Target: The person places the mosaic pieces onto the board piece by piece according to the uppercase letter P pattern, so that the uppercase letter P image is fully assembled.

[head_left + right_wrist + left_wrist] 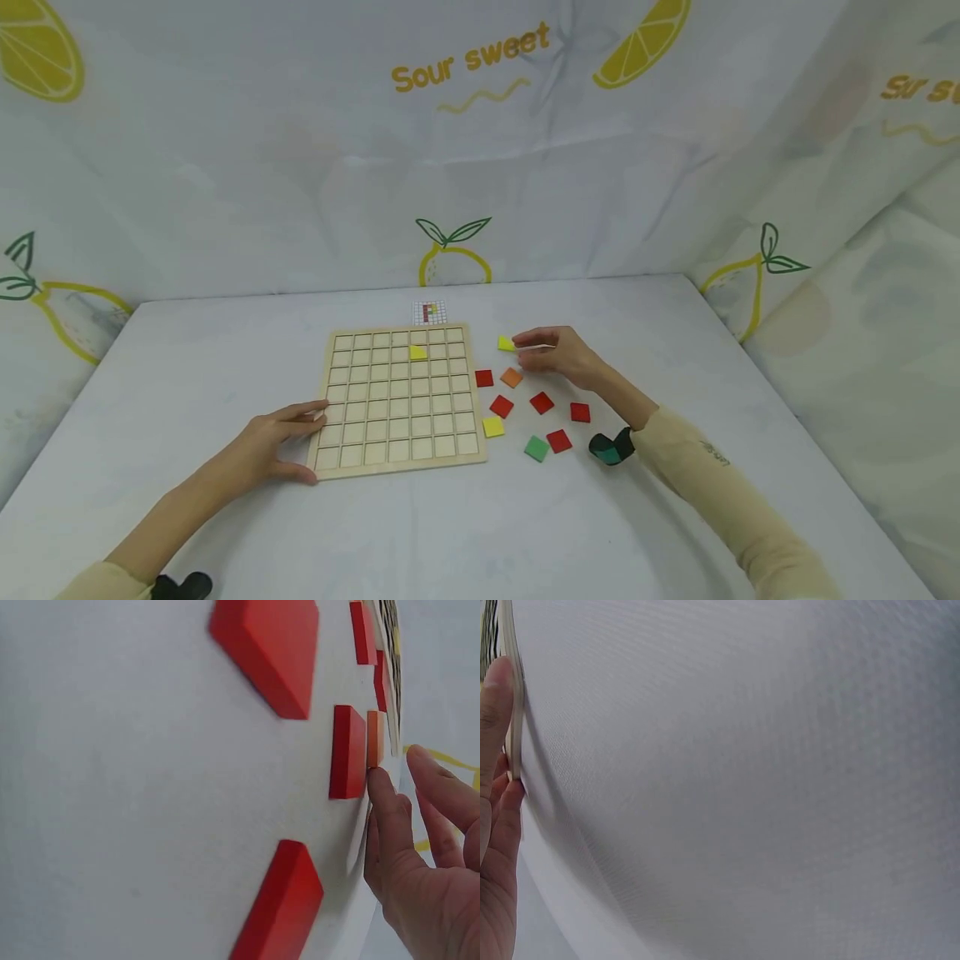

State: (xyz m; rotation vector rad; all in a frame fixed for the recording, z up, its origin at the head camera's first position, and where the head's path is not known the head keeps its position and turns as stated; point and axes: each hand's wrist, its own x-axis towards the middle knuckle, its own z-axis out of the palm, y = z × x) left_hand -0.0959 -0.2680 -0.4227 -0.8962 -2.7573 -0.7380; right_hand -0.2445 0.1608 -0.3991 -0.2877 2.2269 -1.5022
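A wooden grid board (397, 404) lies on the white table, with one yellow square tile (417, 352) in its upper part. My left hand (273, 442) rests against the board's left edge, fingertips along the side and thumb at the lower left corner. In the left wrist view its fingers (498, 712) touch the board's rim. At the right, my right hand (558, 354) reaches over the loose tiles, fingertips right at a yellow tile (506, 343). The right wrist view shows its thumb and fingers apart, close to an orange tile (375, 739).
Several red tiles (542, 402), a green tile (536, 448) and another yellow tile (492, 427) lie right of the board. A small printed grid card (430, 312) with a coloured pattern sits behind it. A lemon-printed white cloth (300, 167) hangs at the back.
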